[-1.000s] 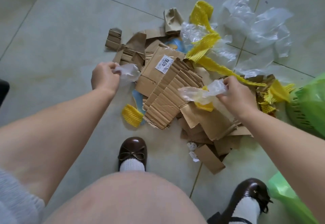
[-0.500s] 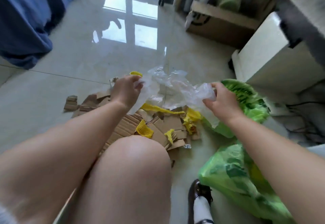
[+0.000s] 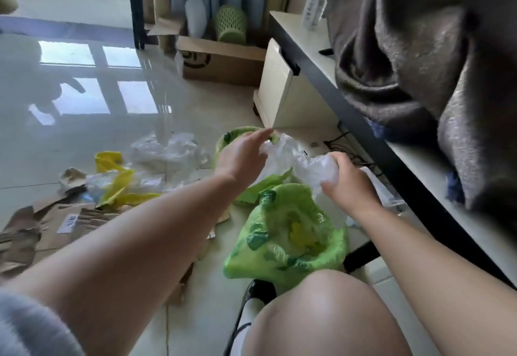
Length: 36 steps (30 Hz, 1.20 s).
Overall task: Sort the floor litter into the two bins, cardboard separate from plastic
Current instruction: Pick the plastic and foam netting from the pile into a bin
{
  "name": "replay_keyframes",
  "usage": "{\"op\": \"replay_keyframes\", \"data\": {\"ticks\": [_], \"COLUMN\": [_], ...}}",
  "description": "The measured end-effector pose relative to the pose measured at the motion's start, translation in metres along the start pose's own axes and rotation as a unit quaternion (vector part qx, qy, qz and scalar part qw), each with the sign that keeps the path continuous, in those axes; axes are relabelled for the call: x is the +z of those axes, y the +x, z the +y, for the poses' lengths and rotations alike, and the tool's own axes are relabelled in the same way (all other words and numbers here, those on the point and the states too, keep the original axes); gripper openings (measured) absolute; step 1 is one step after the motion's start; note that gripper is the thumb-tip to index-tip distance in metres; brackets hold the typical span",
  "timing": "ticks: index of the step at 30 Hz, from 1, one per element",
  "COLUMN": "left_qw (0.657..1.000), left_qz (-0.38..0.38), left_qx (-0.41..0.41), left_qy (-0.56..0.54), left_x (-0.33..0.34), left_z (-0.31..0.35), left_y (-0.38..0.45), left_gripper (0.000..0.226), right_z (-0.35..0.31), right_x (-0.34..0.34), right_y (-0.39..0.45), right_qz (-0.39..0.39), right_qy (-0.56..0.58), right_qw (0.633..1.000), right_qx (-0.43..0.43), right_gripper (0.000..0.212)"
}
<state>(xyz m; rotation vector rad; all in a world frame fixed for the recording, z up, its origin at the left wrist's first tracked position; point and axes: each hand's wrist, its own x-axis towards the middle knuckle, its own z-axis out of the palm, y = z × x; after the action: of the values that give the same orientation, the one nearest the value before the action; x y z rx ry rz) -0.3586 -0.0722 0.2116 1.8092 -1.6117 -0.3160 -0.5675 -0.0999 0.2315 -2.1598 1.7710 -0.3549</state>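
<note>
Two hands meet over the green-lined bins. The right hand (image 3: pixel 348 185) has its fingers curled tight around a wad of clear film (image 3: pixel 300 159), gripping it at its right end. The left hand (image 3: pixel 242 157) is at the film's other end, fingers mostly straight and reaching forward, with the film against its palm side; whether it pinches the film I cannot tell. The film stretches between both hands, crumpled and hanging slightly.

Directly below the grip sits the near bin (image 3: pixel 291 232), its green liner open with something yellow inside. Just beyond the left hand is the far bin (image 3: pixel 226 138), partly hidden by that hand.

To the left of the grip, on the floor (image 3: pixel 84 137), lie more clear plastic (image 3: pixel 167 151), yellow strips (image 3: pixel 117 185) and flattened cardboard (image 3: pixel 53 221) with a white label. To the right of the grip runs a pale desk (image 3: pixel 335 75) with grey fabric (image 3: pixel 433 62) draped on it.
</note>
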Motion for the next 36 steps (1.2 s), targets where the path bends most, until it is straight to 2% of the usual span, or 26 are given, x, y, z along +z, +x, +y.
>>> {"op": "replay_keyframes", "data": {"ticks": [7,11,13,15,18,22,25,27,31,34,36], "left_qw": [0.993,0.976,0.961,0.939,0.902,0.874,0.847,0.845,0.856,0.871,0.895], "left_qz": [-0.116,-0.215,-0.274,-0.336,-0.395,-0.437,-0.477,-0.476,-0.448,-0.416,-0.374], "left_qx": [-0.021,-0.033,-0.023,0.010,0.043,0.026,0.023,0.030,0.099,0.126,0.105], "left_qy": [0.008,0.005,0.024,0.080,0.167,0.212,0.232,0.241,0.238,0.228,0.218], "left_x": [0.098,0.138,0.156,0.177,0.205,0.225,0.226,0.219,0.178,0.126,0.085], "left_z": [0.010,-0.003,-0.011,-0.020,-0.030,-0.022,-0.015,-0.012,-0.009,-0.010,-0.015], "left_y": [-0.011,-0.015,-0.020,-0.026,-0.033,-0.040,-0.043,-0.041,-0.029,-0.023,-0.020], "left_gripper": [0.062,0.076,0.082,0.084,0.078,0.068,0.076,0.088,0.104,0.094,0.088], "right_z": [0.059,0.068,0.072,0.077,0.089,0.097,0.099,0.099,0.085,0.061,0.039], "right_x": [0.072,0.110,0.128,0.145,0.163,0.173,0.169,0.156,0.119,0.088,0.065], "right_y": [0.012,0.027,0.030,0.030,0.028,0.025,0.018,0.014,0.020,0.032,0.040], "right_qz": [-0.052,-0.070,-0.103,-0.156,-0.206,-0.251,-0.255,-0.255,-0.256,-0.225,-0.201], "right_qy": [0.002,0.005,0.026,-0.002,-0.074,-0.134,-0.129,-0.110,-0.117,-0.123,-0.121], "right_qw": [0.998,0.996,0.993,0.987,0.975,0.958,0.958,0.960,0.959,0.967,0.972], "right_qx": [0.044,0.060,0.058,0.038,0.020,0.029,0.018,0.021,0.017,0.007,0.002], "right_gripper": [0.055,0.057,0.069,0.080,0.077,0.072,0.074,0.080,0.083,0.085,0.086]}}
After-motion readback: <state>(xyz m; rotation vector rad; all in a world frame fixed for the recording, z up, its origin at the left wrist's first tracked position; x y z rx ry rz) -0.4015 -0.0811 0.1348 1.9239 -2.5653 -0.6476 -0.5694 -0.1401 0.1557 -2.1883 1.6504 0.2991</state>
